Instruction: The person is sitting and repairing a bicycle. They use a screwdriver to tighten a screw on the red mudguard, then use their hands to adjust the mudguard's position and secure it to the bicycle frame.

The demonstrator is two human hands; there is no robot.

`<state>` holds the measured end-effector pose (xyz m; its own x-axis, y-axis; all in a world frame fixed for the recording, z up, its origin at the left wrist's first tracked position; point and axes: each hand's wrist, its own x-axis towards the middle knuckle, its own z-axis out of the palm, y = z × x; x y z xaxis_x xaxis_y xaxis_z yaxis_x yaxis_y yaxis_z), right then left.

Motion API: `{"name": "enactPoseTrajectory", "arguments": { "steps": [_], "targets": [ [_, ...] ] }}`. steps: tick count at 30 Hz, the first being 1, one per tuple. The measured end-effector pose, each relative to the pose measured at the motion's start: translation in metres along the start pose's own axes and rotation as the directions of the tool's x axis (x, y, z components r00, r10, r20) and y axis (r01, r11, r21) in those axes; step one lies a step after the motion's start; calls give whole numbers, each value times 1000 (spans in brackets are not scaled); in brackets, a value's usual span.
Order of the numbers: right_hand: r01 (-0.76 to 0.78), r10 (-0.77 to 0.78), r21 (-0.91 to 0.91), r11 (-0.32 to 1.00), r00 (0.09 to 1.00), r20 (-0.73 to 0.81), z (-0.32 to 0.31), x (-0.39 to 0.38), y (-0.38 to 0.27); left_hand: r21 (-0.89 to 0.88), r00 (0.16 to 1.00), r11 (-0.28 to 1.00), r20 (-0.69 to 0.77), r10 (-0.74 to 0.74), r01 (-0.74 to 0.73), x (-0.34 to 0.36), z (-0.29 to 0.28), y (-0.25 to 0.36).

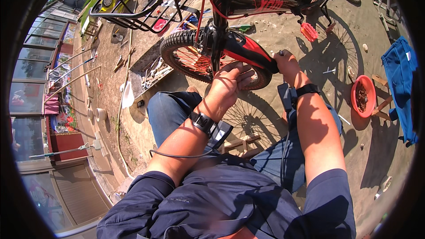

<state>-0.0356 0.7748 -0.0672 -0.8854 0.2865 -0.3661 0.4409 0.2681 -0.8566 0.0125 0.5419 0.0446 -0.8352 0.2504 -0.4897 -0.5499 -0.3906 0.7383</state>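
Up and left of the left hand, the wheel is likely fairly heavy and stiff, best held by its knobbly tyre; it has black rubber and red spokes. The left hand lies half-curled by the fork's lower end; whether it grips anything, I cannot tell. Between the hands, the fender is probably light and springy, best taken by its edges; it is black and red. The right hand is clenched at its tip, a dark stub poking out.

passage: mostly open ground between the right hand and the red basin. obstructions — the front wheel and red-black fender between right and left hand; the tool tray at the wheel's left.
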Motion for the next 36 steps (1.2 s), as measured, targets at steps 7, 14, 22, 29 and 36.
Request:
{"name": "enactPoseTrajectory", "arguments": {
  "steps": [7,14,22,29,36],
  "targets": [
    [14,-14,17,1000,1000,23,-4,5,9,111,996,992,-73,-48,56,14,17,3],
    [29,-30,16,999,999,42,-7,3,5,-58,1000,998,9,17,-16,14,19,1],
    [59,-34,230,971,994,-107,-77,-31,-69,-164,981,986,190,32,0,15,12,3],
    [237,-252,231,944,967,39,-71,-69,-127,-167,965,984,245,95,-54,22,15,1],
    [184,-180,-8,983,970,164,-45,-89,-196,-165,972,985,218,94,-59,21,15,4]
  ]
}}
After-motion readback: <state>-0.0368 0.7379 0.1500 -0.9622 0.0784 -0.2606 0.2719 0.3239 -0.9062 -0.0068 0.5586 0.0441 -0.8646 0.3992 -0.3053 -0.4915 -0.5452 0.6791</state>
